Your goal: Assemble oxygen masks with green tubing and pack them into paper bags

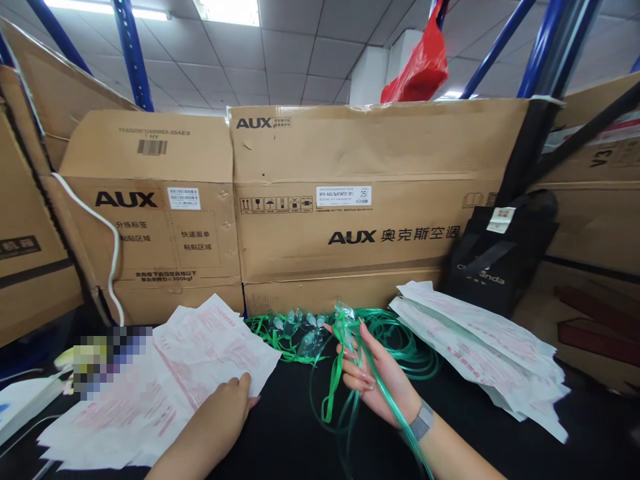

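Note:
My right hand (377, 380) is closed around an oxygen mask's coiled green tubing (390, 400), raised above the black table. The clear mask (346, 323) and a green elastic strap (332, 390) show at the fingers. Behind it lies a pile of more clear masks (311, 341) with green straps and coils of green tubing (415, 347). At the left, my left hand (233, 403) has its fingers curled at the right edge of a stack of white printed paper pouches (175, 380). Its fingertips are partly hidden, but thumb and fingers appear to pinch the top pouch.
A second stack of white pouches (480, 353) lies at the right. Behind the table stand large cardboard sheets (380, 147). A black bag (500, 260) leans at the back right, near a blue rack post (555, 53). A white cable (116, 260) hangs at the left.

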{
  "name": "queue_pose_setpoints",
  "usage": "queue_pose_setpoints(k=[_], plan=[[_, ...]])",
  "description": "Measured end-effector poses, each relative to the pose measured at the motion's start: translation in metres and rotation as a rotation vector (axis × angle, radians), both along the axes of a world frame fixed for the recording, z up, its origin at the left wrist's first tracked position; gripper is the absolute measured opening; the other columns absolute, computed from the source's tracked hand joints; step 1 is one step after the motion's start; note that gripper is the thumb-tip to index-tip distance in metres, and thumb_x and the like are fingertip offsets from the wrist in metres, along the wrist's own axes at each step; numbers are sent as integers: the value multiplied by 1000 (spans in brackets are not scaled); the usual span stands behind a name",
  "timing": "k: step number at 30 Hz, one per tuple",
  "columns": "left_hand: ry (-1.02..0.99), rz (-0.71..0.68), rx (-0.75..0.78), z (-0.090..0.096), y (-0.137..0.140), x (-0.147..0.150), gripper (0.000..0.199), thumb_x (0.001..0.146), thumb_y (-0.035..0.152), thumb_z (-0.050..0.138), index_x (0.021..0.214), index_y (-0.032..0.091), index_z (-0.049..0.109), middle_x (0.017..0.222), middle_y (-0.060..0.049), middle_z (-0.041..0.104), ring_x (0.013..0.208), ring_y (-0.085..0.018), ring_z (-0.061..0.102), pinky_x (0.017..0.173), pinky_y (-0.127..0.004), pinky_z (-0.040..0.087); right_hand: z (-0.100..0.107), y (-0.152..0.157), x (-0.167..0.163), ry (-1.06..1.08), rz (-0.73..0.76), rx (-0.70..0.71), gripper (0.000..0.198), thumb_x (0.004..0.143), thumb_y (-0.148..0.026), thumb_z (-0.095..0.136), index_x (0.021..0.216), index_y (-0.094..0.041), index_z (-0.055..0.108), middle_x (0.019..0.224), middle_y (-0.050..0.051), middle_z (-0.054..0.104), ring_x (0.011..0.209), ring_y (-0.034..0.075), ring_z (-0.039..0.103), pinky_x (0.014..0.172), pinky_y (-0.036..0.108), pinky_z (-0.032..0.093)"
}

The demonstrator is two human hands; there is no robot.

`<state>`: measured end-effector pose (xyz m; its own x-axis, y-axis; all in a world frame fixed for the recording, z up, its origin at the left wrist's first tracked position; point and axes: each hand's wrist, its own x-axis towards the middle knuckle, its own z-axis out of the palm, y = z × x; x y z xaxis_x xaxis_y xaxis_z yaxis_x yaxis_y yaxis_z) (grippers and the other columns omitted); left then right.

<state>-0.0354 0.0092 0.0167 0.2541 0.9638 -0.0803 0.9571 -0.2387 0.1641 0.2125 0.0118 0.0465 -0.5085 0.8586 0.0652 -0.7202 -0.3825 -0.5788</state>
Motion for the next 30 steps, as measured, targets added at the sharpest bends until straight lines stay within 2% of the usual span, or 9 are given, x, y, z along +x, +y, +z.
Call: queue_pose_setpoints(k=[7, 13, 17, 21, 23, 27, 30], plan=[[-26, -48, 29, 1, 1, 0, 33, 77, 4, 26, 93, 12, 55, 88, -14, 62, 82, -24, 58, 71, -34, 39, 0, 0, 0, -37, -7, -5, 39, 84, -47, 36, 105, -18, 51, 58, -6, 40, 34, 1, 17, 32, 15, 14], [-389, -210, -2, 5, -11, 19, 25, 85, 29, 24, 71, 20, 43, 71, -3, 55, 66, -17, 52, 62, -28, 36, 3, -6, -1, -88, 33, 19, 41, 84, -49, 34, 103, -18, 53, 55, -6, 43, 33, 1, 15, 31, 15, 12], [-562, -244, -75, -1, -18, 36, 21, 84, 31, 26, 69, 21, 36, 69, -1, 49, 66, -15, 46, 62, -25, 35, 1, -14, -11, -156, 118, 6, 42, 82, -52, 36, 90, -16, 56, 54, -5, 46, 32, 1, 16, 32, 14, 12], [-695, -238, -108, 1, -20, 43, 21, 83, 31, 24, 66, 22, 31, 63, 3, 40, 62, -14, 40, 60, -24, 33, -9, -17, -22, -347, 258, -9, 52, 81, -54, 33, 62, -11, 54, 42, -7, 38, 29, 1, 17, 32, 15, 12], [-755, -203, -86, 5, -19, 41, 22, 83, 33, 23, 66, 23, 30, 62, 4, 37, 61, -13, 38, 59, -24, 33, -12, -16, -24, -428, 298, -13, 53, 82, -53, 31, 55, -11, 50, 38, -8, 32, 29, 1, 16, 31, 15, 11], [-806, -111, 8, 13, -17, 33, 21, 83, 34, 24, 65, 23, 30, 60, 5, 35, 59, -14, 36, 57, -24, 33, -8, -16, -22, -528, 263, -24, 45, 81, -50, 37, 56, -13, 46, 44, -7, 37, 31, 0, 18, 31, 13, 11], [-814, -98, 70, 15, -17, 31, 21, 83, 32, 25, 65, 23, 29, 60, 4, 37, 58, -14, 38, 56, -24, 33, -2, -19, -22, -699, 250, 9, 27, 76, -41, 50, 67, -16, 46, 52, -6, 45, 32, 0, 23, 30, 12, 14]])
